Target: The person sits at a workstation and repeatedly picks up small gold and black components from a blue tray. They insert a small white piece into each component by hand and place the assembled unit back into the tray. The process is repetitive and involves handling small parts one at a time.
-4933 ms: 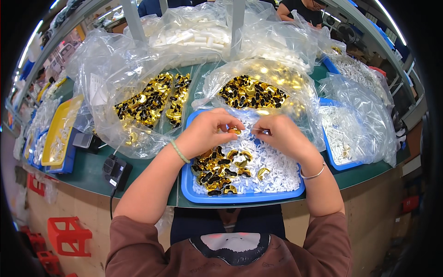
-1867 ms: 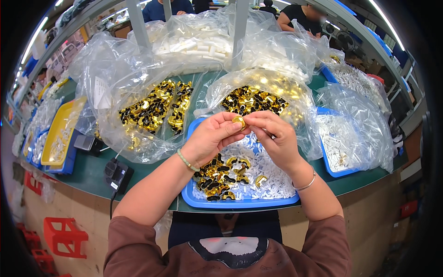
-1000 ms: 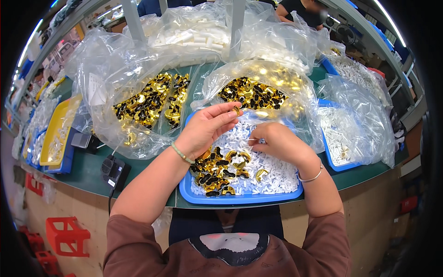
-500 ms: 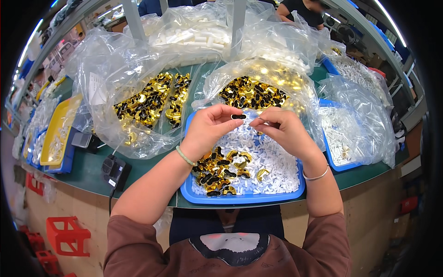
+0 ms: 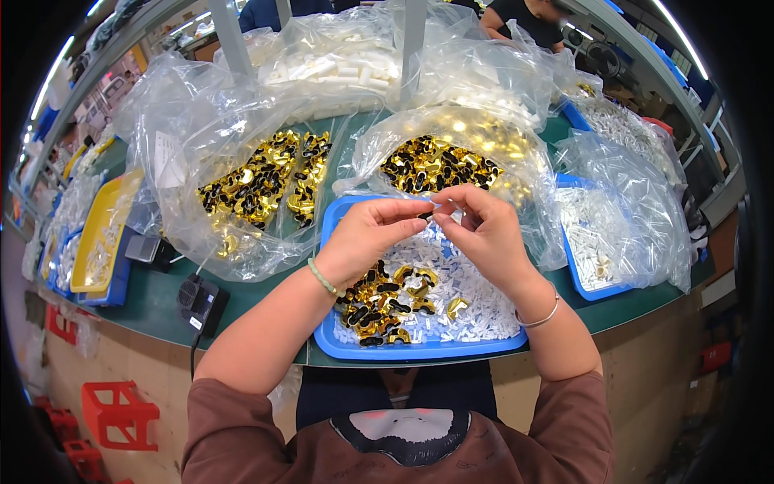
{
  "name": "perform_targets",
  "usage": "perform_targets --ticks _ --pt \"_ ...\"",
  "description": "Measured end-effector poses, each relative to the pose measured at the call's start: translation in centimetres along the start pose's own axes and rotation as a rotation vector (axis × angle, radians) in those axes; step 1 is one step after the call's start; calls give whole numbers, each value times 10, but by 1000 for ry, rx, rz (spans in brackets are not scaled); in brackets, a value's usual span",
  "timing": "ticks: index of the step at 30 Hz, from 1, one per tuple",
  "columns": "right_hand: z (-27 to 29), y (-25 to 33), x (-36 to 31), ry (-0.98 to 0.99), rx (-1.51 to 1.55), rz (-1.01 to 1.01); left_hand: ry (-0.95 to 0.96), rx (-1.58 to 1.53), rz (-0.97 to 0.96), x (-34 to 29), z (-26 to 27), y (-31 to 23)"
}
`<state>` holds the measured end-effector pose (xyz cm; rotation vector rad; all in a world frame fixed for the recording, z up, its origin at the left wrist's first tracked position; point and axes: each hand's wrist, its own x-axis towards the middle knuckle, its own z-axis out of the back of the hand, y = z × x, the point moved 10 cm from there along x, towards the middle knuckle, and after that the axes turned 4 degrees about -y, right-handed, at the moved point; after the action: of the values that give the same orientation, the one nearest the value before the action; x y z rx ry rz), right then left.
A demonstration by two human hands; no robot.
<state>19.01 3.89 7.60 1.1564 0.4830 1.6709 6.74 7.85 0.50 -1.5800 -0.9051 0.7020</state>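
Okay, left hand (image 5: 372, 235) pinches dark part (image 5: 427, 215) over tray's (image 5: 419, 352) far half; right hand (image 5: 488, 234) meets it, hold unclear. Bag (image 5: 524, 149) crowds tray's far rim, table (image 5: 617, 313) edge tight along near rim.

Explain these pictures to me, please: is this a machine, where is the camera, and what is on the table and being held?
There is no machine arm here: a person works with a bare left hand and a bare right hand. Every picture comes from one wide fisheye camera on the person's head, looking down, which is why straight edges bend. On the dark green tabletop sits a shallow blue plastic tray holding shiny gold-and-black curved pieces on its left and many small white rod-shaped pieces. Beyond it, a large clear plastic bag holds more gold-and-black pieces. The left hand pinches a small dark piece, mostly hidden; whether the right hand grips it too is hard to tell.
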Motion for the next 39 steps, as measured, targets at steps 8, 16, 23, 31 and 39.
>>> perform_targets --ticks 8,16,23,31,39 --pt "-1 4 -2 -22 13 48 25 -109 -30 0 -6 -6" --pt "-2 7 -2 -15 22 56 27 -119 -16 -1 -6 -6" --pt "-4 18 -4 -47 -65 168 31 -127 -13 -1 -7 -5" --pt "-4 15 -4 -46 -48 134 30 -136 1 0 -5 -2" --pt "-2 4 0 -13 11 62 17 -170 30 -1 -4 -2"
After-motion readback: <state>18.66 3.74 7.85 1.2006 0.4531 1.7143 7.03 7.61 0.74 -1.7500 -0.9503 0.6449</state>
